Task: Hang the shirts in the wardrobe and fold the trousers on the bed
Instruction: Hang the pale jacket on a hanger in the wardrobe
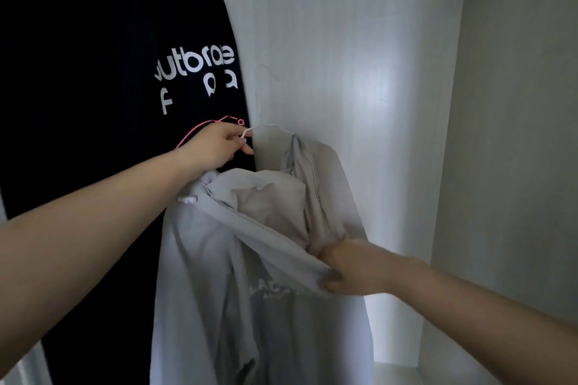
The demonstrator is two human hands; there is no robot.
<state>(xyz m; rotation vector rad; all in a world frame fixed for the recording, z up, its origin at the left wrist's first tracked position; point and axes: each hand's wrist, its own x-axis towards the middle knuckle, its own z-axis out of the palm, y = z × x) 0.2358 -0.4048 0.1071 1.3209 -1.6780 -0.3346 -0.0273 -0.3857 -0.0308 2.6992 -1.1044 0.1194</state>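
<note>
Inside the wardrobe (391,72), against its pale back wall, the left hand (215,144) pinches the white hook of a hanger (247,132) carrying a grey shirt (219,291). Lower right, the right hand (347,269) grips a bunched fold of that shirt's fabric. Just beside it, toward the wardrobe's left edge, hangs a black printed shirt (109,72).

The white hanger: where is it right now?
In the head view, the white hanger sits left of centre, its hook pinched by the left hand, beside the black shirt, carrying the grey shirt.
</note>
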